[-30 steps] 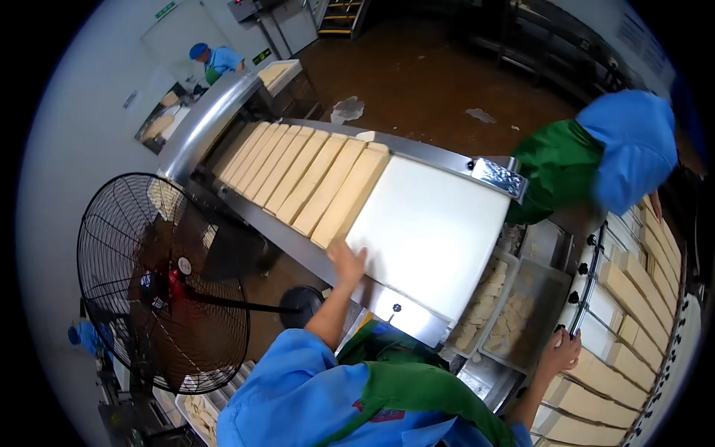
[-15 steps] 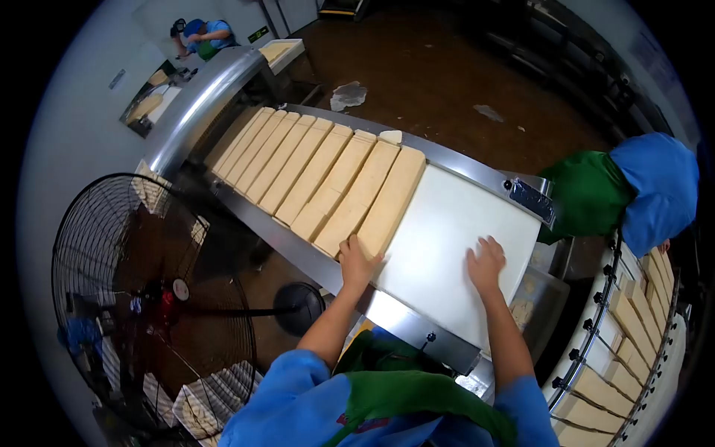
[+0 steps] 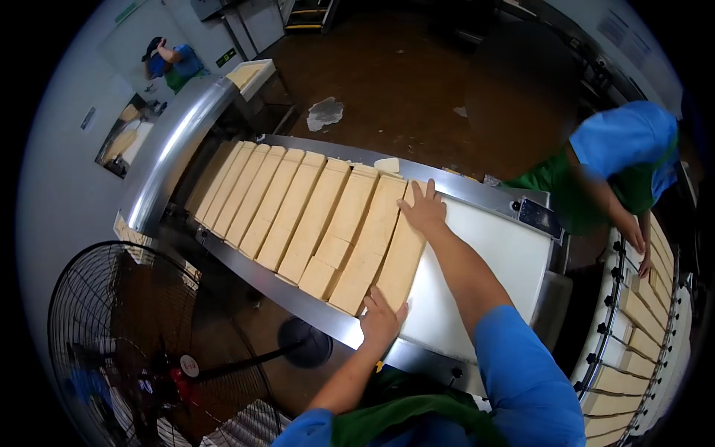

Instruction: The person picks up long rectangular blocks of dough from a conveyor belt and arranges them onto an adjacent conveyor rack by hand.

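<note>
Centre frame, I see the left hand [image 3: 381,322] and right hand [image 3: 424,213] spread on the rightmost cream slab [image 3: 407,257]; uneven pressure could crack it.

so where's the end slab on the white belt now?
Head view, just right of centre: the end slab lies across the white belt, rightmost in the row, right hand at its far end, left hand at its near end.

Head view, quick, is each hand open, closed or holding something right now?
Left hand: open, at the near end of the last pale slab; grip cannot be told.
Right hand: open, spread at that slab's far end.
</note>
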Tool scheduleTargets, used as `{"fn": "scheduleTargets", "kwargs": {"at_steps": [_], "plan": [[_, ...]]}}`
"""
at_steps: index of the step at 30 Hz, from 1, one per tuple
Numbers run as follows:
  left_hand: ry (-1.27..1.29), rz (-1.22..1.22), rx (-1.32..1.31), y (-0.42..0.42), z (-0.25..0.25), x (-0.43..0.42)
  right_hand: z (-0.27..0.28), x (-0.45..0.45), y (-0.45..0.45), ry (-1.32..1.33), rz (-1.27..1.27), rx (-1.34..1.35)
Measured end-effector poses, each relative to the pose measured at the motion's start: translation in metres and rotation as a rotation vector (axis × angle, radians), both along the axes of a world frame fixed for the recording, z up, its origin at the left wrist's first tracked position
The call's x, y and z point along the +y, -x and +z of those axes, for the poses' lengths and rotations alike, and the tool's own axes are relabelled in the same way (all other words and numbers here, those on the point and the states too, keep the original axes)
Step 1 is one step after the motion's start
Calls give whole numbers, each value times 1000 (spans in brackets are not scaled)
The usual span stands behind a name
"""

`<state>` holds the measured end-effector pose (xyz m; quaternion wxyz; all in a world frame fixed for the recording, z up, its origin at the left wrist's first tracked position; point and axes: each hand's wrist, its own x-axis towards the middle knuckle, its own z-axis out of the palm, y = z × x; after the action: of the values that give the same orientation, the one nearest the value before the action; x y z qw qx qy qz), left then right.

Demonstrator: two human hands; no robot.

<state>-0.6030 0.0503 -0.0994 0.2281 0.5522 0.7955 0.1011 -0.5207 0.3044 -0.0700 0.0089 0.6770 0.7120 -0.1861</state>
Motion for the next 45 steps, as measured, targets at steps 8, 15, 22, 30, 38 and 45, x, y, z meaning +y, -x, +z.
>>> {"fn": "scheduleTargets", "kwargs": {"at_steps": [8, 15, 22, 30, 38, 45], "plan": [[145, -108, -98, 2, 2, 0, 22, -24, -43, 51, -275, 49], [-8, -383, -431, -63, 22, -6, 15, -102, -197, -111, -775, 88], [-262, -556, -350, -175, 41, -12, 48, -194, -327, -289, -1203, 352], [-376, -716, -610, -324, 100, -32, 114, -324, -489, -751, -1434, 382], [-430, -1132, -705, -448, 129, -24, 84, -393, -665, -217, -1463, -57], [-241, -1368, -683, -542, 109, -39, 63, -415, -696, -380, -1390, -207]]}}
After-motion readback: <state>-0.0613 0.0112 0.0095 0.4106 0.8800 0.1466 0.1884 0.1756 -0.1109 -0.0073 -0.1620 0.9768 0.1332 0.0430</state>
